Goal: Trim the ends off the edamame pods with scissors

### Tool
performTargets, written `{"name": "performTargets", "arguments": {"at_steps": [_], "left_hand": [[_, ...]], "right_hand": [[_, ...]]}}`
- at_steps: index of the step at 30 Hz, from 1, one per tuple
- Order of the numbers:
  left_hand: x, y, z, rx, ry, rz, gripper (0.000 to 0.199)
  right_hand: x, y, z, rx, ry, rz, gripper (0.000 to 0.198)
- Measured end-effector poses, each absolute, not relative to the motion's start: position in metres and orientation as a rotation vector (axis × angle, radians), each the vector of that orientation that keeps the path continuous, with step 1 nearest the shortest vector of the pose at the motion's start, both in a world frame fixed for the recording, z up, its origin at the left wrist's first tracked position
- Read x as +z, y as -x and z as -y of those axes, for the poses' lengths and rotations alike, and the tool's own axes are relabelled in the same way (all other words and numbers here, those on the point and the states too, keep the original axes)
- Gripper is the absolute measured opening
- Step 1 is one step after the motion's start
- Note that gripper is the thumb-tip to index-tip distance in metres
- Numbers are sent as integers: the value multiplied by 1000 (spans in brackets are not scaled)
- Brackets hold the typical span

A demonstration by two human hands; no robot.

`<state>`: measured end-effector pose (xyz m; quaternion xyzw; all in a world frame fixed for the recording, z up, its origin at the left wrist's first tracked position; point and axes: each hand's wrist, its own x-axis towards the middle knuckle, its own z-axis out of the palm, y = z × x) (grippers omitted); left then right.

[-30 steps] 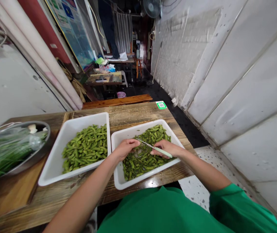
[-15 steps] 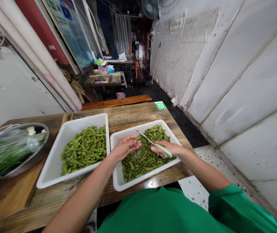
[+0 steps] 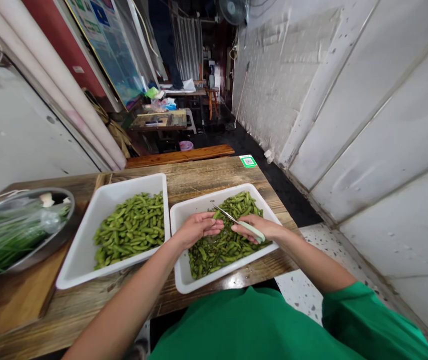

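Observation:
My right hand [image 3: 253, 230] is closed around the pale green handles of a pair of scissors [image 3: 253, 231]. The metal blades point up and left, over the right white tray [image 3: 183, 286], which holds wet, darker edamame pods [image 3: 217, 252]. Just left of the blade tips, my left hand [image 3: 197, 229] pinches a green edamame pod [image 3: 217, 215] between thumb and fingers. Part of that pod is hidden by the fingers. Left of my left hand stands another white tray [image 3: 82, 240] with a heap of lighter edamame pods [image 3: 134, 225].
On the wooden table [image 3: 112, 300], a metal bowl [image 3: 58, 245] with bagged green stalks [image 3: 14, 240] rests at far left on a wooden board [image 3: 29, 300]. A green code sticker [image 3: 248, 161] marks the far right corner. Beyond stands a bench [image 3: 183, 156]; a wall [image 3: 386, 125] runs along the right.
My left hand has shifted slightly to the right, bringing the pod closer to the scissor blades. My right hand and the scissors have hardly moved.

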<state>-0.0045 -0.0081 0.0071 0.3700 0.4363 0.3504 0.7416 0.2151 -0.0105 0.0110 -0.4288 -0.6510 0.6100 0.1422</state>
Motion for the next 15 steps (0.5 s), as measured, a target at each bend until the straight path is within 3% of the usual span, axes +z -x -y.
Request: {"name": "performTargets", "arguments": {"at_steps": [9, 15], "left_hand": [[3, 7, 3, 801, -916, -1231, 15], [0, 9, 1, 647, -1432, -1383, 19]], "right_hand": [[10, -216, 10, 1735, 1275, 1889, 40], [5, -220, 7, 1692, 1265, 1835, 39]]}}
